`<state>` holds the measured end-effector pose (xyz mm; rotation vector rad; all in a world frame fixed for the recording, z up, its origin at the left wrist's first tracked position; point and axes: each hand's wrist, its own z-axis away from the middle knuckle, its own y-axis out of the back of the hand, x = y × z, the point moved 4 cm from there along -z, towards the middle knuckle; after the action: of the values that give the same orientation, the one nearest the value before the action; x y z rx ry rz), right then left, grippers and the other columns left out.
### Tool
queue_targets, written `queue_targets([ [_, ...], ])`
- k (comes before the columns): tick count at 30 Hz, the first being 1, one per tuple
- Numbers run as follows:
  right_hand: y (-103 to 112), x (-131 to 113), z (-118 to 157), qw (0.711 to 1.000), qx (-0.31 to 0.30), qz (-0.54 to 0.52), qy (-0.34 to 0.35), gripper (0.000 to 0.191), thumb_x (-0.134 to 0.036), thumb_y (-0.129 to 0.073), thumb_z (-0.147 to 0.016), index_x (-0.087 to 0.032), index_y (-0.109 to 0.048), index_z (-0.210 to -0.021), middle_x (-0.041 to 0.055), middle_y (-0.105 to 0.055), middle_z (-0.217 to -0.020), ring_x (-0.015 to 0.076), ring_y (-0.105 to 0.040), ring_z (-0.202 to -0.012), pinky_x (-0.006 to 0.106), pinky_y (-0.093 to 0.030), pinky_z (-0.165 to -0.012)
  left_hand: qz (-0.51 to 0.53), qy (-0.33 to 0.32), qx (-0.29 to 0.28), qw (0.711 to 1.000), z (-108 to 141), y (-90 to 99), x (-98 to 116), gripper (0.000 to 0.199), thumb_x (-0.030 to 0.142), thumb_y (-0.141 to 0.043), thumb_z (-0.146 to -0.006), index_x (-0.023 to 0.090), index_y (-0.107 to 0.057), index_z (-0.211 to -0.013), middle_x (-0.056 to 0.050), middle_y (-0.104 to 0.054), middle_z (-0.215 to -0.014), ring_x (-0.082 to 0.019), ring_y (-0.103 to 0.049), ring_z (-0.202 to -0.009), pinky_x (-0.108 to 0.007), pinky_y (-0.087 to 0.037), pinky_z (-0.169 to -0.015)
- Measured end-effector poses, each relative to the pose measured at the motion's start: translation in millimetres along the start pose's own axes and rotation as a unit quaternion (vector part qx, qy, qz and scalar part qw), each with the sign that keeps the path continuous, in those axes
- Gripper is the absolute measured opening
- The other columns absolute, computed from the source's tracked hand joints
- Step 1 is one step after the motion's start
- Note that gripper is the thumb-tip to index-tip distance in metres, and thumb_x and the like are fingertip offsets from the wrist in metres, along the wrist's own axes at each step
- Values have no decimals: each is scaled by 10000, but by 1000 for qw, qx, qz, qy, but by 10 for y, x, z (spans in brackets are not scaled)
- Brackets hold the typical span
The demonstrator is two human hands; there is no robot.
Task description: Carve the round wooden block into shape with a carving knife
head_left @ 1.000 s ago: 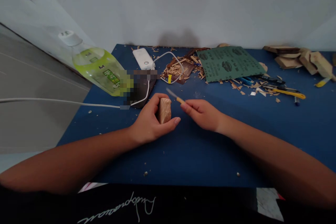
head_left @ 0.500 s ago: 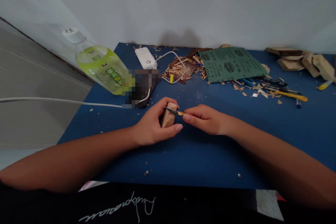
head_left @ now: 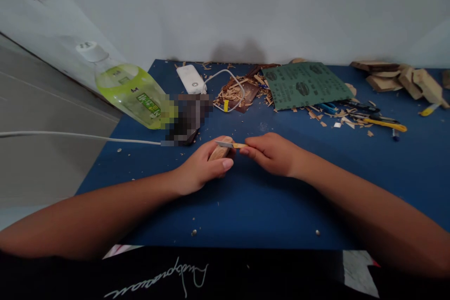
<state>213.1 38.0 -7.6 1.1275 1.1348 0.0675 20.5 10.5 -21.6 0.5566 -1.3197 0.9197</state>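
Observation:
A small light-brown wood block (head_left: 219, 152) lies tilted in my left hand (head_left: 202, 166), with fingers and thumb wrapped round it. My right hand (head_left: 272, 153) is closed on the yellowish handle of a small knife (head_left: 240, 146). The knife's blade points left and lies across the upper end of the block. Both hands are over the middle of the blue table (head_left: 253, 215), close together but apart from each other.
A bottle of yellow-green liquid (head_left: 133, 93), a white power bank (head_left: 190, 79) with a cable, and a partly blurred dark object (head_left: 190, 119) are at left. Wood shavings (head_left: 234, 93), green sandpaper (head_left: 305, 85), a yellow cutter (head_left: 386, 124) and wood pieces (head_left: 385, 82) lie behind and right.
The block has tilted over to the right in my left hand, which has shifted slightly left. The knife has turned nearer to level, and my right hand has rotated and risen slightly.

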Motion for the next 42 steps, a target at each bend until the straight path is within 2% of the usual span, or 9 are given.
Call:
queue_targets([
  [3, 28, 66, -13, 996, 21, 78, -30, 450, -529, -373, -1124, -216, -561, -860, 5, -562, -724, 153, -431, -647, 319, -220, -647, 8, 12, 35, 999, -36, 46, -42, 535, 584, -819, -803, 196, -580, -1083, 37, -483, -803, -108, -454, -623, -259, -397, -563],
  [8, 149, 242, -14, 980, 74, 134, -125, 477, -572, -365, -1114, -222, -554, -849, 21, -558, -717, 167, -416, -641, 331, -205, -640, -60, -44, 34, 997, -17, 117, 13, 489, 565, -786, -848, 209, -566, -1100, 30, -481, -826, -110, -458, -632, -277, -429, -601],
  [12, 105, 156, -6, 998, 47, -28, -45, 526, -620, -360, -1105, -224, -488, -783, -25, -488, -685, 138, -404, -637, 296, -275, -646, -93, -62, 33, 993, -3, 127, 71, 484, 586, -757, -871, 210, -557, -1101, 20, -496, -842, -122, -475, -656, -280, -423, -604],
  [16, -50, 1, 28, 981, -43, -190, 7, 580, -685, -362, -1086, -225, -431, -741, -54, -388, -675, 115, -325, -625, 279, -284, -614, -176, -57, 40, 982, 18, 65, 145, 458, 531, -769, -867, 206, -543, -1098, 26, -522, -827, -118, -469, -655, -260, -407, -590],
  [24, -86, -22, 58, 974, -88, -209, -8, 575, -676, -398, -1086, -217, -457, -745, -53, -391, -686, 115, -310, -641, 282, -265, -603, -332, -88, 111, 933, 94, 3, 251, 485, 438, -835, -781, 209, -578, -1124, -9, -659, -930, -155, -622, -724, -298, -521, -673],
  [28, -43, -19, 66, 978, -106, -178, -9, 578, -663, -373, -1097, -215, -467, -744, -50, -415, -679, 118, -334, -631, 285, -274, -609, -385, -92, 135, 908, 112, 9, 275, 480, 459, -831, -770, 218, -602, -1116, -21, -701, -974, -187, -671, -793, -331, -555, -747],
  [32, 20, -43, 70, 992, -86, -92, -7, 556, -616, -366, -1118, -209, -523, -773, -39, -485, -671, 126, -392, -628, 299, -279, -640, -414, -80, 152, 894, 131, 5, 298, 495, 479, -827, -764, 221, -618, -1131, -33, -725, -1016, -207, -691, -828, -350, -566, -773],
  [37, 41, -21, 54, 998, -57, 15, -29, 529, -597, -355, -1123, -214, -559, -820, -17, -518, -670, 145, -427, -631, 320, -241, -644, -411, -48, 165, 895, 107, 13, 292, 517, 491, -825, -754, 213, -623, -1140, -30, -721, -976, -201, -681, -777, -339, -548, -712],
  [42, 171, 226, 13, 988, 2, 126, -95, 510, -599, -355, -1111, -217, -572, -852, 19, -539, -714, 165, -393, -635, 342, -210, -645, -407, -31, 159, 899, 76, 56, 312, 532, 529, -817, -764, 204, -613, -1133, -9, -691, -868, -191, -646, -700, -324, -515, -641],
])
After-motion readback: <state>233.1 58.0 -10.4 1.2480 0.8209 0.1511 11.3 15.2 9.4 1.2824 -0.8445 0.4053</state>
